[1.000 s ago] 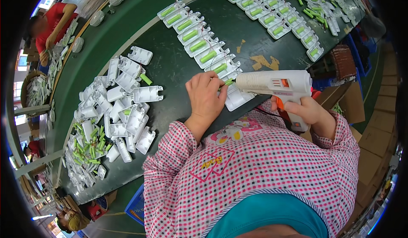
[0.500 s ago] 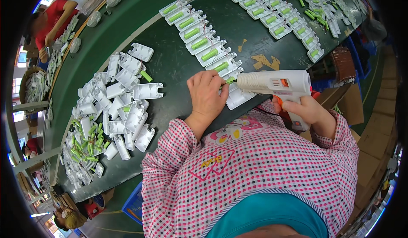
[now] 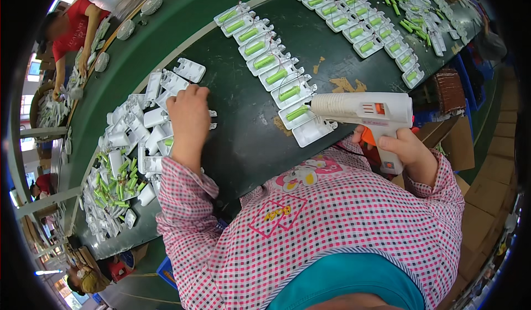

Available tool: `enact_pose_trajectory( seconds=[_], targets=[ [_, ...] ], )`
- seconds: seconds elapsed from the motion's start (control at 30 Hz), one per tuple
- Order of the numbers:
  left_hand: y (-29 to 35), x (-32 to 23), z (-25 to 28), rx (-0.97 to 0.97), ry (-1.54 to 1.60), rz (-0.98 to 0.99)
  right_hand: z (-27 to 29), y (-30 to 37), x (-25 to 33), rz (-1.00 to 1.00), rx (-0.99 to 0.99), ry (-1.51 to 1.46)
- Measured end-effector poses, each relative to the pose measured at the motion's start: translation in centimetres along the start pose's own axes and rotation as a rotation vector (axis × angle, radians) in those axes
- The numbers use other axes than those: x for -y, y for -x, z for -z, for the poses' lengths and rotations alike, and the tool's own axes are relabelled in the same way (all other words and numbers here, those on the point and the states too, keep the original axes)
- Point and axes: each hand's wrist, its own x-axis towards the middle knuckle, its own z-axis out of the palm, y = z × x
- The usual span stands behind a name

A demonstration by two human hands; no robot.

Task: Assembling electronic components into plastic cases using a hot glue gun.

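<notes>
My right hand (image 3: 406, 149) is closed around the grip of a white glue gun (image 3: 368, 110), a finger near the orange trigger; the nozzle points left, just beside a white shell with a green cell (image 3: 298, 112) at the near end of the row. My left hand (image 3: 189, 113) lies across the heap of empty white shells (image 3: 138, 130), fingers curled down on one of them; whether it has actually gripped a piece I cannot tell.

Done, as I judge it: a long diagonal row of filled shells (image 3: 265, 61), each carrying a green cell, runs away up the dark green table (image 3: 243, 138), and a second such row (image 3: 359, 27) lies farther right.

Left: one open shell (image 3: 312, 133) lies just below the nozzle with no cell in it. The heap at the left remains large, with loose green cells (image 3: 119, 180) mixed into its lower part. I put the batch somewhere near its middle.

Another person in a red top (image 3: 74, 30) works at the far left.
</notes>
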Motion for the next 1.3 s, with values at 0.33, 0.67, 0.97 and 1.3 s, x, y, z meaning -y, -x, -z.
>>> enact_pose_trajectory(
  seconds=[0.33,0.67,0.97,1.3],
  targets=[
    [-2.3,5.3,-2.1,0.294,0.150,0.022,-1.4,1.4,-0.3,0.061,-0.050,-0.117],
    [-1.3,5.1,-0.1,0.015,-0.006,-0.249,-1.5,2.4,-1.8,-0.039,0.092,0.155],
    [3.4,-5.7,2.9,0.038,1.225,0.264,-1.7,2.9,-1.9,-0.044,-0.006,0.257],
    [7.3,-11.2,0.5,-0.106,0.828,-0.055,-0.5,3.4,-2.3,-0.126,-0.051,0.238]
  ],
)
